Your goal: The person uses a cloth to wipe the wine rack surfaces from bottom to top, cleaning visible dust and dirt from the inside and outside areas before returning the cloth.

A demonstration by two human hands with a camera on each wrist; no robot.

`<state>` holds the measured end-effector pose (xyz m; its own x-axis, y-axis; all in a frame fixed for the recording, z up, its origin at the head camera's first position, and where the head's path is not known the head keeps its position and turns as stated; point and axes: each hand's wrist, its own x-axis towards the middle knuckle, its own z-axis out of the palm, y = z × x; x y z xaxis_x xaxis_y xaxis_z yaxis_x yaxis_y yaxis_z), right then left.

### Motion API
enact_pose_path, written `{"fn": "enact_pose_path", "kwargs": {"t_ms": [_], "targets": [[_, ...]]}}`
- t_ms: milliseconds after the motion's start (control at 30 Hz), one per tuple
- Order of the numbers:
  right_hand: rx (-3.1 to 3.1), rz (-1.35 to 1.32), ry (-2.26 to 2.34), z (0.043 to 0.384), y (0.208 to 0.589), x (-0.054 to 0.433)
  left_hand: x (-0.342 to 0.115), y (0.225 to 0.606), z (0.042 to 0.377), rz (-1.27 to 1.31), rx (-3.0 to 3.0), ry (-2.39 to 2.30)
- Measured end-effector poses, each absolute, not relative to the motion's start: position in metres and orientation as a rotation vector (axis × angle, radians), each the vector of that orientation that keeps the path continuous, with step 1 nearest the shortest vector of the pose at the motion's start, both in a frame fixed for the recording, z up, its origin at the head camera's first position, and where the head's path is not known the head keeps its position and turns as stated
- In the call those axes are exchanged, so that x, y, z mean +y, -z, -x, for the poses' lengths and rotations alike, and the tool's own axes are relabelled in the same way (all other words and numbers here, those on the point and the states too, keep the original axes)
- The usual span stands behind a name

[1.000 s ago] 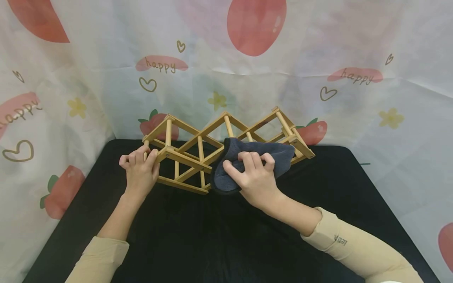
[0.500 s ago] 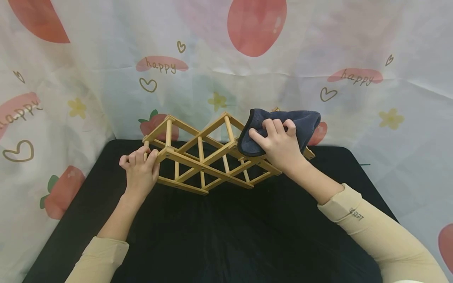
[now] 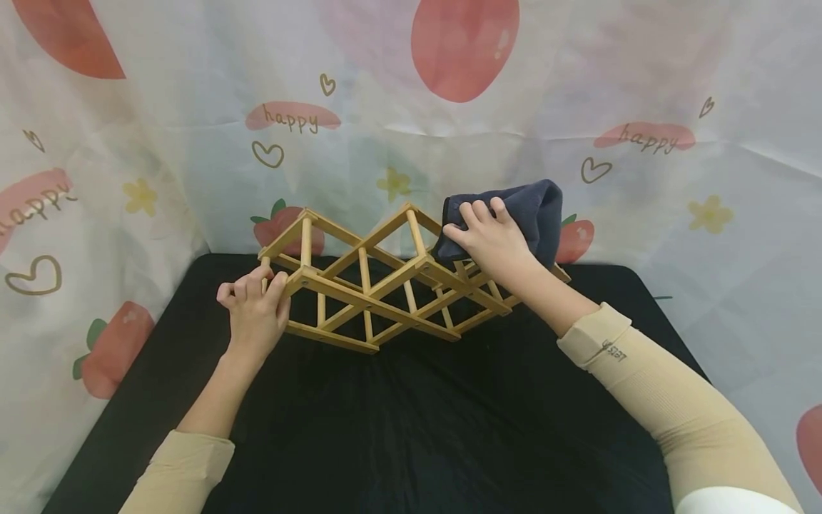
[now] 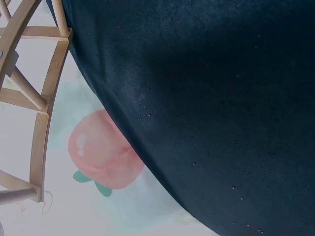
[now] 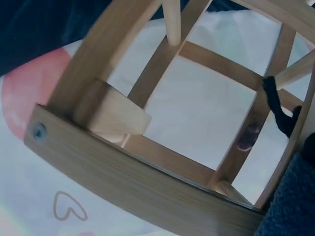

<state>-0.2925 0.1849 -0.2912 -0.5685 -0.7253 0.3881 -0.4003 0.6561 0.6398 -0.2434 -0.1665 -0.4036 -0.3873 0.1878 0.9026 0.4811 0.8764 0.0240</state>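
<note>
A folding wooden wine rack [image 3: 368,304] of crossed slats and round dowels stands at the far side of the black-covered table. At its left end, my left hand [image 3: 253,314] grips the end post with curled fingers. My right hand [image 3: 494,239] holds a dark blue-grey cloth [image 3: 539,210] with black edging against the rack's upper right part, hiding some slats there. In the right wrist view the cloth [image 5: 290,204] shows at the lower right, beside a slat of the rack [image 5: 147,182]. The left wrist view catches rack slats [image 4: 40,137] along its left edge.
Black fabric covers the table [image 3: 417,428], its rounded far corners just beyond the rack. Close behind the rack hangs a white curtain [image 3: 359,43] printed with fruit, hearts and lettering; it also runs along both sides.
My right hand moved the cloth from the rack's middle front up and right to its right part, then slightly further back with the cloth turning. The left hand and rack stayed put.
</note>
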Motion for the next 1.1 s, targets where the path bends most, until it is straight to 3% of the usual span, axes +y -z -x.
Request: {"fn": "enact_pose_path", "kwargs": {"t_ms": [433, 1100], "targets": [[-2.483, -0.881, 0.992, 0.311, 0.275, 0.182, -0.167, 0.403, 0.243, 0.502, -1.978, 0.349], [-2.532, -0.914, 1.241, 0.33, 0.291, 0.176, -0.166, 0.404, 0.246, 0.521, -1.911, 0.366]]}}
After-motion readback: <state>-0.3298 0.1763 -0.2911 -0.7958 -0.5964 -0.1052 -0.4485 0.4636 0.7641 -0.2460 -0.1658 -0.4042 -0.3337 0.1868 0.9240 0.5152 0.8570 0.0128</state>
